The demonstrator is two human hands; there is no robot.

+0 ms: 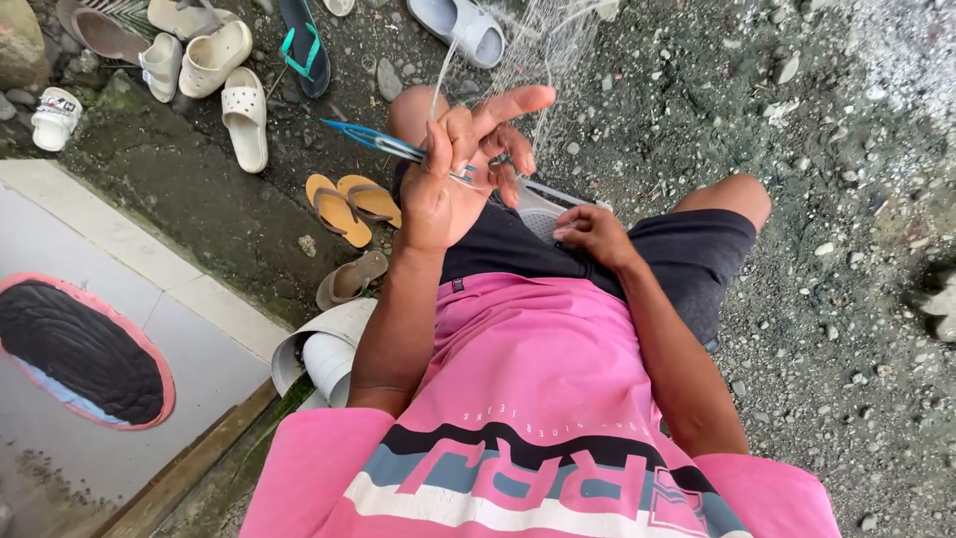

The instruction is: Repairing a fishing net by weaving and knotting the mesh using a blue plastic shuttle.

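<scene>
Left hand (453, 179): raised, forearm upright, index finger extended, remaining fingers pinching thin blue plastic netting needle (383, 144) against fine translucent fishing net (538, 50), far centre. Right hand (595, 234): low on lap, fingers curled; hold on net unclear.

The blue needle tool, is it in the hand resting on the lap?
No, the raised left hand grips the blue needle tool, while the right hand rests on the lap.

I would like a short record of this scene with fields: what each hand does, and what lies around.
left hand: raised, fingers pinching a blue netting needle and thin clear net threads
right hand: resting on the lap, on dark shorts
ground: gravel
around: yellow flip-flops, white clogs, oval mat
</scene>
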